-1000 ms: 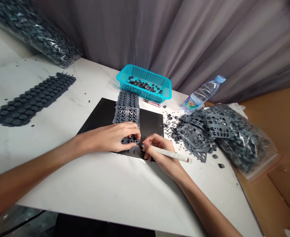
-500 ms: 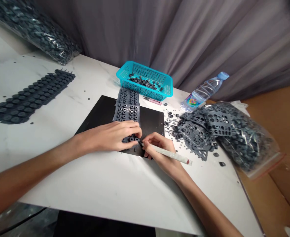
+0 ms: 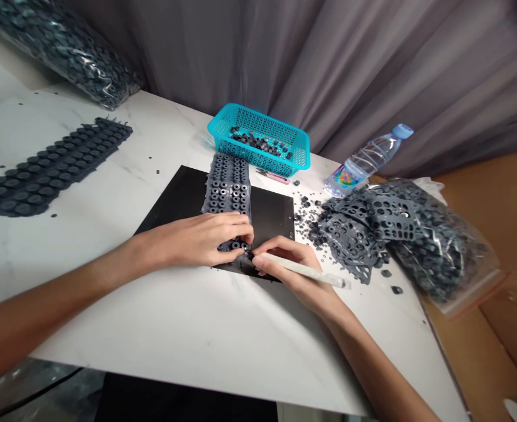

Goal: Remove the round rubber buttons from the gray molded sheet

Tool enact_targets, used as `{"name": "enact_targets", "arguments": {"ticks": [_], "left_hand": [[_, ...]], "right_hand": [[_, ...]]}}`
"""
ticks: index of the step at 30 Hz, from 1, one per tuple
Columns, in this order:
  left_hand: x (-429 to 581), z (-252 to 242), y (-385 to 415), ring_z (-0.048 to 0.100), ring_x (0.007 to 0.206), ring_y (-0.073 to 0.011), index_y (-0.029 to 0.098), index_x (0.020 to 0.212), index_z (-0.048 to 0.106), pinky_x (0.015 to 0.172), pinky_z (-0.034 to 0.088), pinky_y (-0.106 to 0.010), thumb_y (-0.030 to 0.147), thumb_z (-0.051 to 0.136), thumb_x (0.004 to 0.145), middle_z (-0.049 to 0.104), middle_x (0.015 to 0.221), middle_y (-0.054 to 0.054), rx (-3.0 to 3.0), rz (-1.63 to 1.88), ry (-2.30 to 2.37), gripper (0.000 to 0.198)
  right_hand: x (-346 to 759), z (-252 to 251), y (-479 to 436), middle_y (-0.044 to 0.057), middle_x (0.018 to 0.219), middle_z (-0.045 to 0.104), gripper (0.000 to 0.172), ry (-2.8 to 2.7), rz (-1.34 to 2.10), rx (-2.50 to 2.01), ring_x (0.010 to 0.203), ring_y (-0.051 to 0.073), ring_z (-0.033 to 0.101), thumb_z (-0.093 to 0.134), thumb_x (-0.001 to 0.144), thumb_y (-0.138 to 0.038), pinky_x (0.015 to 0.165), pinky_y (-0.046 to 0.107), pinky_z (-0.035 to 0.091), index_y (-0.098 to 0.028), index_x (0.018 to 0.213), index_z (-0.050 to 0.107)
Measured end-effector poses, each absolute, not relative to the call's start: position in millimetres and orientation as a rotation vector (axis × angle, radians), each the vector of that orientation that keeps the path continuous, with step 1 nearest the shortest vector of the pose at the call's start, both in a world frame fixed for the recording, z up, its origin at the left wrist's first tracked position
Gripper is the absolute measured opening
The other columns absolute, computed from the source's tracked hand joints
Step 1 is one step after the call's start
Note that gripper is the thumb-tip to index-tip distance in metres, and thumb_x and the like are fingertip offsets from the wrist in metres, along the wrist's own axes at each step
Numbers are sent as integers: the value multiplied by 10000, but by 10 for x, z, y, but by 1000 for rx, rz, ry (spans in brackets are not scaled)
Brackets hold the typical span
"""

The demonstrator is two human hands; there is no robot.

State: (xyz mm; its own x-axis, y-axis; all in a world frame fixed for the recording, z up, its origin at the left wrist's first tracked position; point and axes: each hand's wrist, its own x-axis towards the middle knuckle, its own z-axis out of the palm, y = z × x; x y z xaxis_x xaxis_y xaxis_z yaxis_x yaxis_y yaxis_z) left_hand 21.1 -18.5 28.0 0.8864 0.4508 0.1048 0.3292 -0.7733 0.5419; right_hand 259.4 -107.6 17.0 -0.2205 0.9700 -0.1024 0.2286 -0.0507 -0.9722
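Observation:
A dark grey moulded rubber sheet (image 3: 227, 190) with rows of ring-shaped parts lies on a black mat (image 3: 170, 196). My left hand (image 3: 206, 237) rests over its near end, thumb and fingers closed around the ring parts there. Between the fingers and thumb of my right hand (image 3: 291, 264) is a white pen-shaped tool (image 3: 311, 271), its dark tip at the sheet's near right corner, beside my left thumb. The exact shape of the tip is too small to make out.
Behind the mat stands a turquoise basket (image 3: 258, 155) holding small black parts, with pink-handled snips (image 3: 276, 177) before it. To the right are a water bottle (image 3: 364, 161), punched sheet scraps (image 3: 350, 234) and a filled bag (image 3: 443, 258). Another moulded sheet (image 3: 56, 167) lies left, below a large bag (image 3: 74, 58).
The white tool has tilted and turned a little in my right hand, its tip staying at the sheet's corner. My left hand keeps its hold. The whole view has shifted slightly.

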Motion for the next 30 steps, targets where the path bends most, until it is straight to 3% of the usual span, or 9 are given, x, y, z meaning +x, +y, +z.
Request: {"name": "enact_targets", "arguments": {"ticks": [3,8,15,30], "left_hand": [[208,282,-186,625,1125,-227,219,1082,631,964,460,-312,227,548,1007,657,1145,-51,2536,310,555,112],[198,284,-189,630,1074,-217,210,1073,636,923,460,-305,229,548,1011,643,1090,-48,2532,313,560,109],[195,289,-186,628,1072,-210,197,1069,661,927,457,-302,220,578,994,653,1100,-46,2509,350,543,114],[208,299,-186,631,1050,-205,187,1039,675,925,456,-306,220,587,997,670,1070,-43,2513,370,553,103]], "right_hand": [[2559,167,-1061,44,810,725,237,-1478,1290,-1332,718,172,701,730,954,-403,665,263,555,-171,911,721],[2533,110,-1045,17,758,706,196,-1433,1345,-1319,652,149,673,719,953,-354,621,242,551,-177,1022,672],[2485,101,-1073,14,708,686,175,-1446,1270,-1340,604,138,646,672,970,-344,578,224,528,-175,929,661],[2483,70,-1097,1,759,679,55,-1475,1257,-1324,642,140,647,637,960,-233,608,223,506,-189,929,637]]}}
